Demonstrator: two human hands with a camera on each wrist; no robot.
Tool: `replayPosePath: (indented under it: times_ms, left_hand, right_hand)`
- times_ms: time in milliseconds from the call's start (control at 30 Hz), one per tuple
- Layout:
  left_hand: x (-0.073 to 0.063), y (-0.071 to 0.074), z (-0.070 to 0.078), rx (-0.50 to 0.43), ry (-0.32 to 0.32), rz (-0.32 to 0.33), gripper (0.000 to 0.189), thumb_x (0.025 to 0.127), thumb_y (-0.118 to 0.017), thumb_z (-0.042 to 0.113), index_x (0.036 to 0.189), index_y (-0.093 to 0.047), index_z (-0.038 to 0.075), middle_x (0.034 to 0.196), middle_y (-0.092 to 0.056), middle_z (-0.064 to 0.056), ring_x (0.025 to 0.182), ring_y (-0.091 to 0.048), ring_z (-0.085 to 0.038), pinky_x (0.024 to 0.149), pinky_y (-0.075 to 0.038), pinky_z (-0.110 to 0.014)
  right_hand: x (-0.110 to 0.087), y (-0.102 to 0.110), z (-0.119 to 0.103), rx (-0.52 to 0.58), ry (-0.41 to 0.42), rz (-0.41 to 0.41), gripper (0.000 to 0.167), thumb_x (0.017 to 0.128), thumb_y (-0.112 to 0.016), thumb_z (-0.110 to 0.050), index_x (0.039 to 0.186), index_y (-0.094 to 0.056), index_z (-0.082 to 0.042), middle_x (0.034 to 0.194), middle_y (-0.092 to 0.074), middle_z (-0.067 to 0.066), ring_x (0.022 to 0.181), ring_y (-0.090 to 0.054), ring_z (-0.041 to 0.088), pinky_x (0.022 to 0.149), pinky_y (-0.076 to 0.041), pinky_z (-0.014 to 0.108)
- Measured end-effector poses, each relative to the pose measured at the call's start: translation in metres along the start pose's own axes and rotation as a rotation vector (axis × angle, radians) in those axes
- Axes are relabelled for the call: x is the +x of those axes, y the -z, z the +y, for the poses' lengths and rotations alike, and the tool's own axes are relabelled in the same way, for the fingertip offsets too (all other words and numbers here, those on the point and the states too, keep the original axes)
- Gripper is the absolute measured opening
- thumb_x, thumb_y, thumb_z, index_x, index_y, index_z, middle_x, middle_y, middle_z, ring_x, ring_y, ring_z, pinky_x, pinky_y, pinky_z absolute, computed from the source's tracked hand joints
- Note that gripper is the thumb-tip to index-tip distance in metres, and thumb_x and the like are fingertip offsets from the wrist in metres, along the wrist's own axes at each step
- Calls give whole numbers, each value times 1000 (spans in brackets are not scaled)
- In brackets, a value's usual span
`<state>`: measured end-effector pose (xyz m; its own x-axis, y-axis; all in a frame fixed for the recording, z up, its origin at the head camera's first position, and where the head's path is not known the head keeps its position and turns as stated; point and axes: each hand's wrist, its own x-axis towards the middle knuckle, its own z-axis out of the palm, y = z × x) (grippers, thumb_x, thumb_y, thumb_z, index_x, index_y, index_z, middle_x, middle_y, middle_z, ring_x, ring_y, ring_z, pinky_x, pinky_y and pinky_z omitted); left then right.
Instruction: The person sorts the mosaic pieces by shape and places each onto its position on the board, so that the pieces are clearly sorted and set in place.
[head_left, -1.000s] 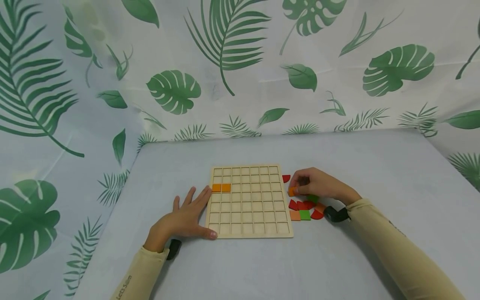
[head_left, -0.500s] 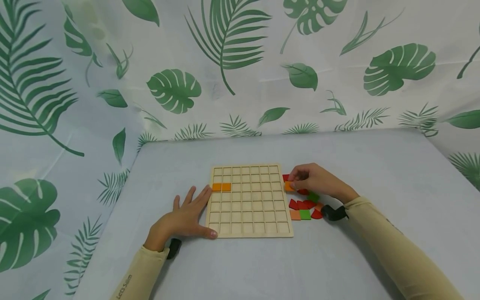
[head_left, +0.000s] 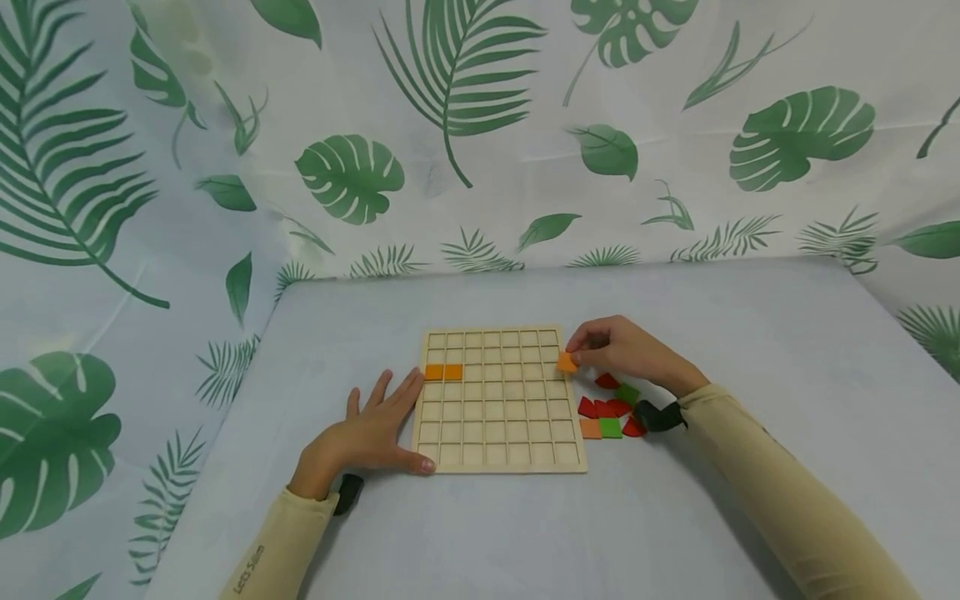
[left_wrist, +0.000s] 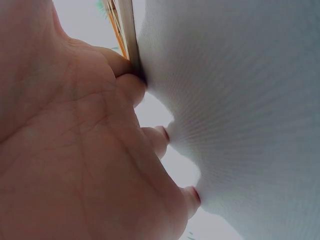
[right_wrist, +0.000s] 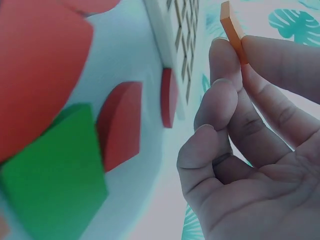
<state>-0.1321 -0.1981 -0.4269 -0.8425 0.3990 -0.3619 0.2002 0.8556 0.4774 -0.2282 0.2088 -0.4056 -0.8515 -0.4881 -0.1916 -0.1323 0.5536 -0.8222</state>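
A wooden grid board (head_left: pixel 495 408) lies flat on the table, with two orange square tiles (head_left: pixel 443 372) side by side in a row at its left edge. My left hand (head_left: pixel 367 437) rests at the board's left side, fingers spread, thumb on the near left corner; in the left wrist view its fingertips (left_wrist: pixel 131 90) meet the board's edge. My right hand (head_left: pixel 626 350) pinches an orange tile (head_left: pixel 566 362) between thumb and fingers, over the board's right edge. The right wrist view shows this tile (right_wrist: pixel 231 30) raised above the table, its other fingers curled.
Right of the board lie several red quarter-round pieces (head_left: pixel 602 408), a green square (head_left: pixel 611 428), another green piece (head_left: pixel 627 393) and a light orange square (head_left: pixel 591 428). A leaf-patterned cloth (head_left: pixel 480 167) hangs behind the table (head_left: pixel 480 533).
My right hand has taken the orange tile from beside the pile and moved it up and left to the board's right edge. My left hand has stayed in place.
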Motion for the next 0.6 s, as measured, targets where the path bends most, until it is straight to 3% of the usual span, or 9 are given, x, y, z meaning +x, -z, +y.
replayPosePath:
  times_ms: [333, 600]
  left_hand:
    - [-1, 1, 1, -16, -3, -6, 135, 81, -91, 57, 173, -6, 8, 180, -1, -8, 162, 13, -42, 118, 10, -76]
    - [1, 1, -1, -1, 3, -1, 135, 80, -91, 58, 173, -7, 8, 180, -3, -8, 162, 12, -42, 117, 9, -78]
  right_hand:
    - [12, -9, -13, -11, 37, 7, 14, 103, -72, -16, 112, -76, -5, 99, -74, 5, 93, -64, 29, 84, -52, 41]
    - [24, -19, -24, 4, 85, -9, 14, 102, -73, -14, 111, -76, -4, 102, -76, 4, 95, -65, 23, 88, -54, 37]
